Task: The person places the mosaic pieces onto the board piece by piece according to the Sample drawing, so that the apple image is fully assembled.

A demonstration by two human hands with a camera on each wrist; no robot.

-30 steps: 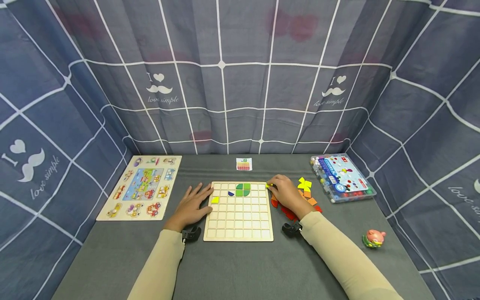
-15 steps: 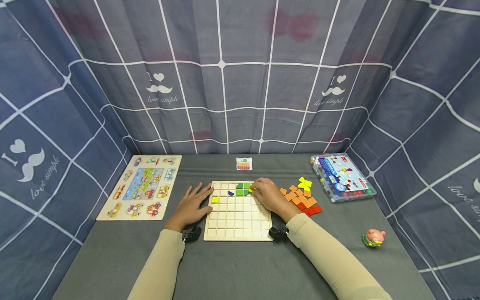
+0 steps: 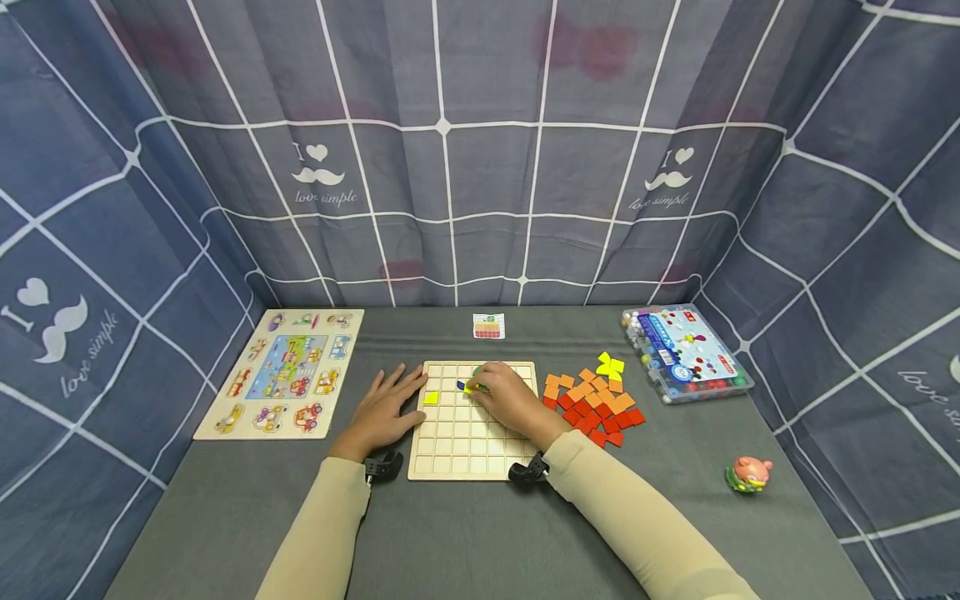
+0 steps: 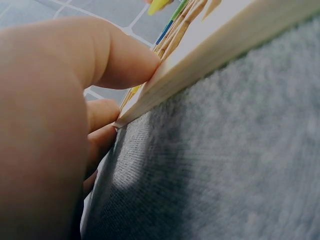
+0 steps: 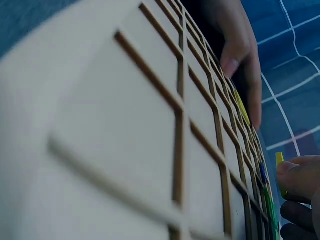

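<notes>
A wooden grid board (image 3: 457, 446) lies flat in the middle of the table. My left hand (image 3: 382, 415) rests against its left edge, fingers extended, and the left wrist view shows the thumb touching the rim. Over the upper part of the board, my right hand (image 3: 510, 398) pinches a small yellow tile (image 5: 280, 160) between thumb and finger. Just left of those fingertips sits a dark blue rounded piece (image 3: 461, 386). Green pieces (image 5: 270, 207) in the grid are mostly covered by the right hand in the head view. One yellow square (image 3: 431, 398) occupies a cell near the left edge.
Orange tiles (image 3: 581, 390), red tiles (image 3: 588, 421) and yellow tiles (image 3: 611, 365) lie loose right of the board. A pattern card (image 3: 489, 326) is behind it. A picture puzzle (image 3: 288, 375) stands left, a clear case (image 3: 686, 354) back right, and a pink figurine (image 3: 748, 473) front right.
My right hand has carried the yellow tile from beside the board's right edge leftward across it, over the green pieces and close to the blue one. The left hand has stayed put.
</notes>
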